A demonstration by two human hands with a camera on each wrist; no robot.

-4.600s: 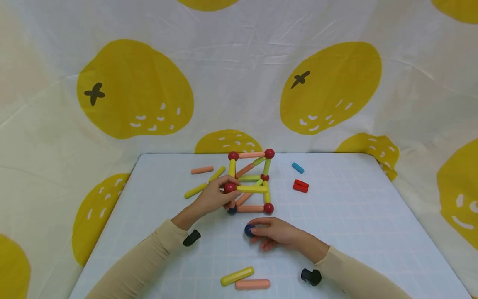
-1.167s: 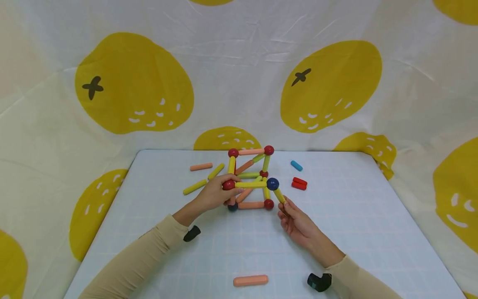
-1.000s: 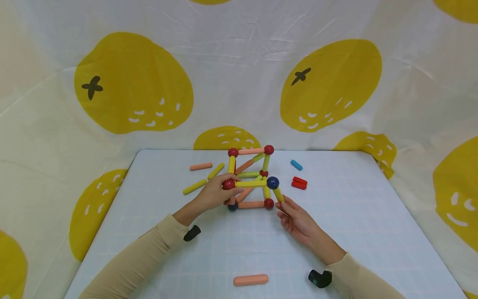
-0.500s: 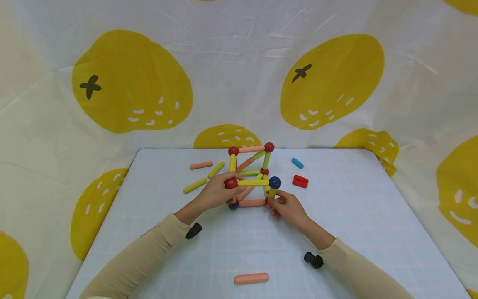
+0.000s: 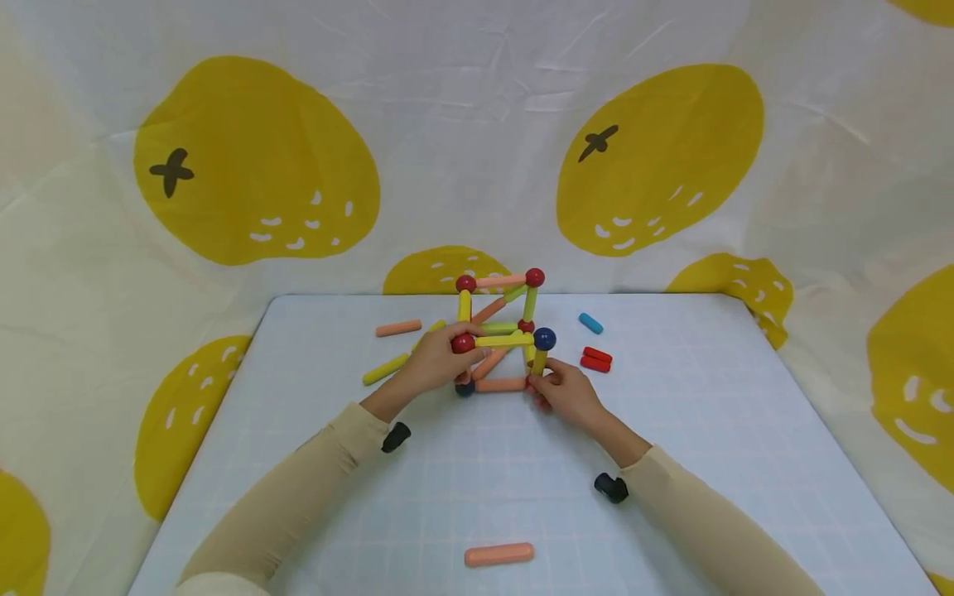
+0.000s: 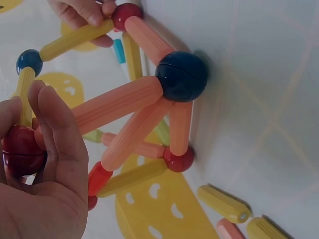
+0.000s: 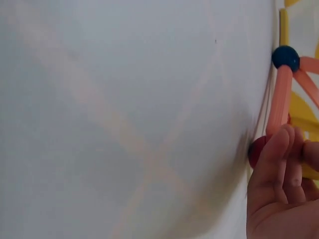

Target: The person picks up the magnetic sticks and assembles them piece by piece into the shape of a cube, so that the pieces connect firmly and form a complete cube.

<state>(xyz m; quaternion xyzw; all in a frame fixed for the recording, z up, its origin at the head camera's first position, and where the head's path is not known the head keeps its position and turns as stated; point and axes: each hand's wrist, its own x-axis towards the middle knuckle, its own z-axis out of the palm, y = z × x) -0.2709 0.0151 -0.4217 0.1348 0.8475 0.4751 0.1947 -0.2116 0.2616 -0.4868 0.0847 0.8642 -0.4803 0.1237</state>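
Note:
A cube-like frame of magnetic rods and balls stands on the table. My left hand (image 5: pixel 436 360) grips the red ball (image 5: pixel 464 343) at its upper front left corner. From that ball a yellow rod (image 5: pixel 503 340) runs across to a blue ball (image 5: pixel 545 338). Below the blue ball, my right hand (image 5: pixel 572 396) pinches an upright yellow rod (image 5: pixel 540 362). The rod's lower end is at the bottom red ball (image 6: pixel 125 17), partly covered by the fingers. A dark blue ball (image 6: pixel 182 76) forms the lower front left corner, joined to several orange rods.
Loose yellow rods (image 5: pixel 385 369) and an orange rod (image 5: pixel 398 328) lie left of the frame. Two red rods (image 5: pixel 596 359) and a short blue rod (image 5: pixel 591 323) lie to the right. Another orange rod (image 5: pixel 499 555) is near the front. Patterned cloth (image 5: pixel 469 149) hangs behind the table.
My right hand has added the blue ball to the top yellow rod's end. It has then swung the pinched yellow rod leftward to upright above the bottom red ball. My left hand keeps its grip.

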